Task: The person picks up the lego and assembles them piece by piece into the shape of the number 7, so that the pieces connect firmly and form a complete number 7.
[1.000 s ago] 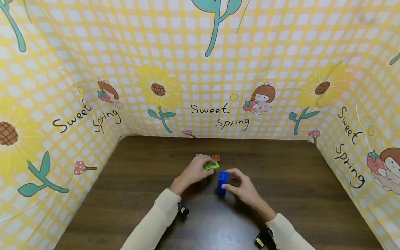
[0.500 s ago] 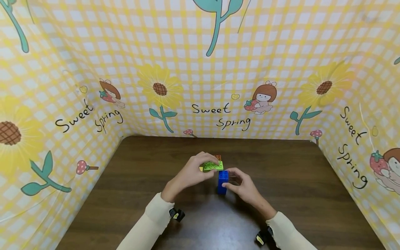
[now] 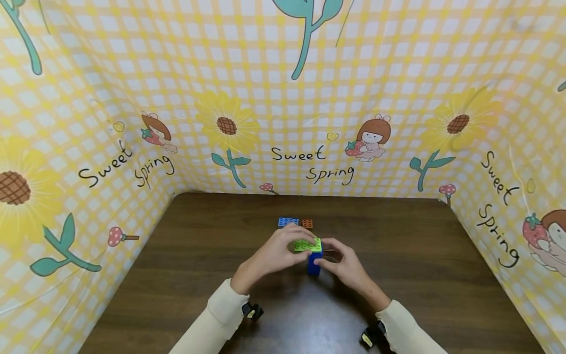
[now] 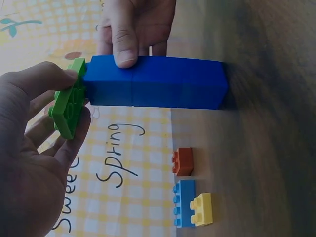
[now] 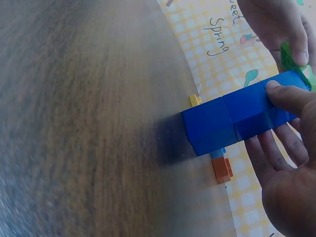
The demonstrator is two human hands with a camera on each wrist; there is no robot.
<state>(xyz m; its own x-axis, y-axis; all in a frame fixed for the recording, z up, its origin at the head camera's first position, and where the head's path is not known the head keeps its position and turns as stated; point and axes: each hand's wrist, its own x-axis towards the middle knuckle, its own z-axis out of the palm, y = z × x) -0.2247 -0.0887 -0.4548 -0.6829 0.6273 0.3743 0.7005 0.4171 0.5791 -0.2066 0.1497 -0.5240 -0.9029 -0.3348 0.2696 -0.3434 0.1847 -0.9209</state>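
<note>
A tower of stacked blue toy building bricks (image 3: 314, 267) stands upright on the table. My right hand (image 3: 347, 266) holds it near the top, thumb on one face and fingers behind, as the right wrist view shows. A flat light-green studded brick (image 4: 70, 106) is pinched between the thumb and fingers of my left hand (image 3: 275, 250). One end of this green brick lies over the tower's top, and the rest juts out to the left. It looks slightly tilted in the left wrist view; whether it is fully seated on the studs I cannot tell.
Behind the hands, a lighter blue brick (image 3: 288, 222) and an orange-red brick (image 3: 307, 223) lie on the dark wooden table (image 3: 398, 236). A small yellow brick (image 4: 203, 210) sits against the blue one. Yellow checked cloth (image 3: 283, 113) walls the table's back and sides.
My left hand has carried the green brick from beside the loose bricks toward me and rightward, onto the tower's top. The right hand and the tower have stayed in place.
</note>
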